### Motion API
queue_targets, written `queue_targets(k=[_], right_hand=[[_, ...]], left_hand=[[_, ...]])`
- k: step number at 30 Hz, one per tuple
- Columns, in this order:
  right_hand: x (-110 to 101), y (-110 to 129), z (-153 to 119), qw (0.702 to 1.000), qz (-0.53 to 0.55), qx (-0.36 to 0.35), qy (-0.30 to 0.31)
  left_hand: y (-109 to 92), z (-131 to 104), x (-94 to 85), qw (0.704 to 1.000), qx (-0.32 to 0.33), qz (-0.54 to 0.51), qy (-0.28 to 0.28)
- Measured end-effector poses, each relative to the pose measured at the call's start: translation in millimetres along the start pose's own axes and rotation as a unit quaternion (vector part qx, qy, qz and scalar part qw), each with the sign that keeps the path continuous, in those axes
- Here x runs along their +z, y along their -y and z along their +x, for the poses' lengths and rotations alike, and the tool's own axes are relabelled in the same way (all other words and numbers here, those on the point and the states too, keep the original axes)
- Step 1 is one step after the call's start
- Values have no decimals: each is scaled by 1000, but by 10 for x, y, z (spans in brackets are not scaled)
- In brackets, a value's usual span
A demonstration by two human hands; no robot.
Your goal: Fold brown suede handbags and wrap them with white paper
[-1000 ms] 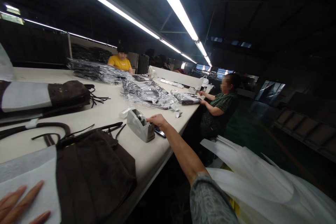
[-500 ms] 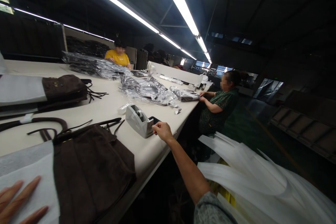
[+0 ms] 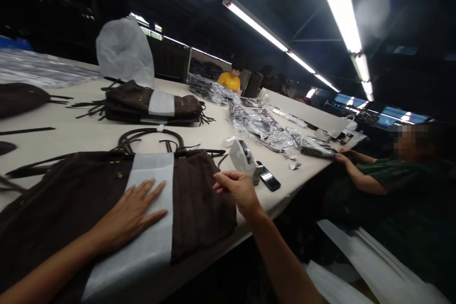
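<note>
We cannot tell whether our right hand [image 3: 240,191], its fingers pinched narrow, holds anything; perhaps a bit of tape. Our left hand [image 3: 133,211] lies spread wide on the paper band [image 3: 151,242] around one brown bag [image 3: 199,204], cut off at the lower left. One tape dispenser [image 3: 239,156] and one phone [image 3: 270,179] sit beyond, on the pale desk [image 3: 83,135], in a dim room.

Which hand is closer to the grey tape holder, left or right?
The right hand is nearer, just in front of the tape holder. The left hand is farther away, flat on the white strip across the brown bag.
</note>
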State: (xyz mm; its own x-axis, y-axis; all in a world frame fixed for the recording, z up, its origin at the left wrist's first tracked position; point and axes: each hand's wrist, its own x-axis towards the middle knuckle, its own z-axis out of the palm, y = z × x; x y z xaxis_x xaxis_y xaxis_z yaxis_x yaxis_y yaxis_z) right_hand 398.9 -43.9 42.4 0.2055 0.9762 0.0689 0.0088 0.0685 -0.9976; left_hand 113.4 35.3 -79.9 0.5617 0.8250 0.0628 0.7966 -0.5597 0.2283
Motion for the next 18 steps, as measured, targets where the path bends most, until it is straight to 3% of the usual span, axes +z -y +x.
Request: queue_targets(k=[2,4,8,12,18], right_hand=[[483,-3,201,998,24,40,49],[912,-57,460,994,20,93,57],[1455,-198,924,986,-29,161,42],[1657,-361,1119,981,-68,183,17],[1711,-616,1227,971,-129,202,-2]], left_hand=[[-45,19,-40,1000,-7,-8,-3],[-83,16,-76,1000,-5,-16,-11],[-144,-32,-162,1000,-5,-29,-1],[-191,-62,-257,998,-13,-57,16],[-231,-76,-348,996,-23,-73,43]])
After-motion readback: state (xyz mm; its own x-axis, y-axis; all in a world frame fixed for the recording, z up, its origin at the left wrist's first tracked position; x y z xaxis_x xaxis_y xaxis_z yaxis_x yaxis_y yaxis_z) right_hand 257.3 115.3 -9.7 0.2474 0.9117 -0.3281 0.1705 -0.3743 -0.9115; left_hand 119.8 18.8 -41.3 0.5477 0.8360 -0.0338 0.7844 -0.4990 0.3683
